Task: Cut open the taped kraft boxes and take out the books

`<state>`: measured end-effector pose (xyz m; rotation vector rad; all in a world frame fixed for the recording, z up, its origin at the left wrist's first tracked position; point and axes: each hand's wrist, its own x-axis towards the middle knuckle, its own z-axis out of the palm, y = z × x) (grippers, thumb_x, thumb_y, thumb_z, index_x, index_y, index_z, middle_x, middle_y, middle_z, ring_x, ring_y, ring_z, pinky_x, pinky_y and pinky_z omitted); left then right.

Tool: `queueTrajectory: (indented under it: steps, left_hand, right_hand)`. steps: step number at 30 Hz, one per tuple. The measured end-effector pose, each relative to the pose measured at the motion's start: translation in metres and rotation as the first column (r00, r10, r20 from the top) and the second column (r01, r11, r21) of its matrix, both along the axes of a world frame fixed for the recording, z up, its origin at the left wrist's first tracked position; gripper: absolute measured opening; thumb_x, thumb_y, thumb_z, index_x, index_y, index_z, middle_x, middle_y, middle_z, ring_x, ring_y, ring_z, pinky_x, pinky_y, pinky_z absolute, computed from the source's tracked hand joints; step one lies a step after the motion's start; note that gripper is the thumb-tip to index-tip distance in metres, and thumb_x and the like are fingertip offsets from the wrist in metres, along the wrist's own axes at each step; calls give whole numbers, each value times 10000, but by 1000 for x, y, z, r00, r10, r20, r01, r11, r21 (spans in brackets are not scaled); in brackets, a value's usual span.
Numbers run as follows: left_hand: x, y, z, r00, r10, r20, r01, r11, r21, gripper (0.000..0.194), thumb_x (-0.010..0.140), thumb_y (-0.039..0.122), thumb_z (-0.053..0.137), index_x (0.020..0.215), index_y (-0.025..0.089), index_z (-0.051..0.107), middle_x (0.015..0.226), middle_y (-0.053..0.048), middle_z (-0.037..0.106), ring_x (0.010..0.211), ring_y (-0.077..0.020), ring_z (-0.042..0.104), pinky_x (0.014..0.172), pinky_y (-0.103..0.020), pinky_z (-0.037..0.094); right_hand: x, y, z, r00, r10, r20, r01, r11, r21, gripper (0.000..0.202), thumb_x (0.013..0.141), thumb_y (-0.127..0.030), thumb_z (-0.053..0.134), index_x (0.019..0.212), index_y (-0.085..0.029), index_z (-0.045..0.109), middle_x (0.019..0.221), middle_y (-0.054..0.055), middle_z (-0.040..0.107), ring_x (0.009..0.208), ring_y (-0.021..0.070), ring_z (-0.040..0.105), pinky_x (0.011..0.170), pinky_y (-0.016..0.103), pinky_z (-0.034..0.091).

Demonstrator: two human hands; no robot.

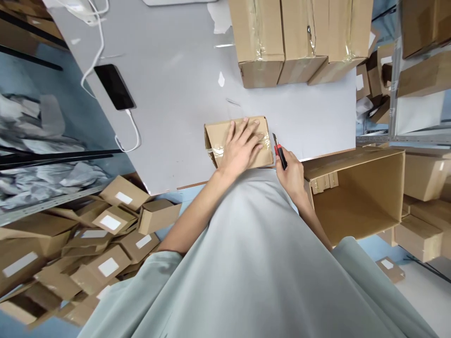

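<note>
The small carton [217,135] lay at the near edge of the table [169,117] in the head view. Your left hand [241,147] rested flat on it, fingers spread and gripping nothing, apparently to steady it. Your right hand [291,172] was wrapped round the cutter [279,152], blade pointing away from you. Your left palm covered part of the carton's top; its inside was hidden.

Pale table [176,117] with cartons [217,134], phone [114,87], perhaps charger [81,11].
</note>
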<state>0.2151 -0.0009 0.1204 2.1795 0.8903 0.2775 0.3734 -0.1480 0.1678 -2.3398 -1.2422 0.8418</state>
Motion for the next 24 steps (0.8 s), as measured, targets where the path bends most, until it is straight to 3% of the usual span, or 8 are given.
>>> queueTrajectory:
  steps: [6,10,15,20,24]
  left_hand:
    - [-1,-1,-7,1000,-6,31,6,1000,-4,456,1107,611,593,1487,387,708,1788,-46,544,1766,-394,324,1463,-757,104]
    - [-3,-2,-14,998,2,59,-1,1000,-10,463,1113,618,574,1491,384,704,1797,-41,531,1774,-392,305,1466,-753,84]
    - [-4,-5,-18,995,28,99,-24,999,-39,453,1151,603,480,1471,385,715,1797,-32,532,1773,-361,318,1476,-723,64]
    - [-3,-11,-16,993,6,115,0,999,-51,445,1153,600,479,1435,363,730,1774,-47,563,1775,-348,315,1477,-717,80]
    - [0,-11,-16,995,-25,92,29,999,-44,433,1157,578,498,1458,362,722,1793,-37,539,1781,-332,304,1488,-683,67]
  right_hand:
    - [-13,15,6,999,24,31,-21,996,-85,517,1138,-283,399,1589,-188,634,1396,176,769,1228,341,766,1061,442,607]
    - [-29,28,16,991,29,127,1,973,-230,537,1154,-271,387,1638,-138,581,1385,219,752,1136,358,806,978,450,632]
    - [-48,49,29,973,40,227,44,935,-353,524,1161,-237,375,1638,-89,535,1250,255,800,1081,362,830,932,450,650]
    - [-57,41,45,969,68,236,54,879,-475,476,1133,-200,412,1563,-84,578,1104,263,844,1069,382,840,897,444,650]
    - [-62,40,50,967,57,248,83,850,-520,451,1119,-174,403,1502,-69,618,1148,283,842,1084,385,841,883,431,649]
